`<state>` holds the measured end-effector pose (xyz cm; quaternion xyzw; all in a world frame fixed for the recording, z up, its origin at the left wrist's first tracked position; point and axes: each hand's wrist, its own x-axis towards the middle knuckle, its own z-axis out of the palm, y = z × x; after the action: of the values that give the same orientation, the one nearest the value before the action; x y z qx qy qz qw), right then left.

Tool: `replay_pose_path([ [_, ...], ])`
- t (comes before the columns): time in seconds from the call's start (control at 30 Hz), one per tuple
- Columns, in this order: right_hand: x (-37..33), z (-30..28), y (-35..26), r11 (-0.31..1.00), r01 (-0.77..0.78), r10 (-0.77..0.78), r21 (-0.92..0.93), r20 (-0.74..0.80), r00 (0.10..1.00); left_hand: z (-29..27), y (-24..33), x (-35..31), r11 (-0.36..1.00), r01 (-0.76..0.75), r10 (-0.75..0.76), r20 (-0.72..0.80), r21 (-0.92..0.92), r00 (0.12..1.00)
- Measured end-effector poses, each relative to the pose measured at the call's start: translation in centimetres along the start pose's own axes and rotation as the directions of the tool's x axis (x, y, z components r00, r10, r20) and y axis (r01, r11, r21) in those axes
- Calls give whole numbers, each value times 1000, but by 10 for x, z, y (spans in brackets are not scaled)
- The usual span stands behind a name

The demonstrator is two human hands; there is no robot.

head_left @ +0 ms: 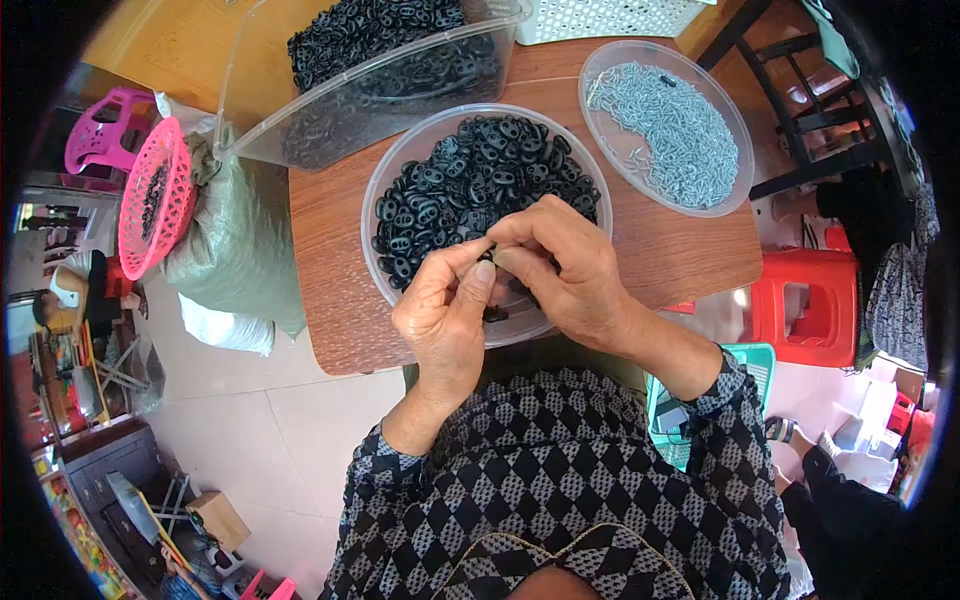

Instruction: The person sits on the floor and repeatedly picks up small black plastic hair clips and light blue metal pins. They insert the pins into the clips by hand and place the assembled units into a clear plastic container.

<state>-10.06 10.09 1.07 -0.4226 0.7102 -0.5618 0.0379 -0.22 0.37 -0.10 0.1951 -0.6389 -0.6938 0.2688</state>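
My left hand (pixel 446 312) and my right hand (pixel 568 262) meet fingertip to fingertip above the near part of a round clear tub (pixel 374 150). Both are closed in a pinch on a small black piece (pixel 487 256), mostly covered by the fingers. Under them, the tub holds a heap of glossy black oval pieces (pixel 470 185) with two holes each. To the right of the tub lies a shallow round tray (pixel 742 170) filled with small silvery pins (pixel 665 130); whether they are threaded is too small to tell.
A large clear bin (pixel 250 140) with more black pieces stands at the table's (pixel 670 250) back left. Behind is a white basket (pixel 610 20). Left are a pink basket (pixel 130 225) and a sack (pixel 235 235); right, a red stool (pixel 808 310) and green basket (pixel 757 370). Other people are nearby.
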Motion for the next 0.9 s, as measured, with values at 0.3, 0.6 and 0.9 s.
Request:
replay_pose_path([
  [0.3, -2, 3, 9, 999, -30, 30, -13, 29, 999, 0, -2, -1, 997, 12, -11, -22, 73, 1000],
  [0.6, -1, 9, 6, 991, 14, -2, -129, 91, 996, 2, -2, 4, 769, -356, 392, 48, 531, 919],
  [0.9, 5, 3, 3, 993, -115, 112, 31, 87, 990, -4, 1, 10, 906, -196, 205, 18, 376, 979],
])
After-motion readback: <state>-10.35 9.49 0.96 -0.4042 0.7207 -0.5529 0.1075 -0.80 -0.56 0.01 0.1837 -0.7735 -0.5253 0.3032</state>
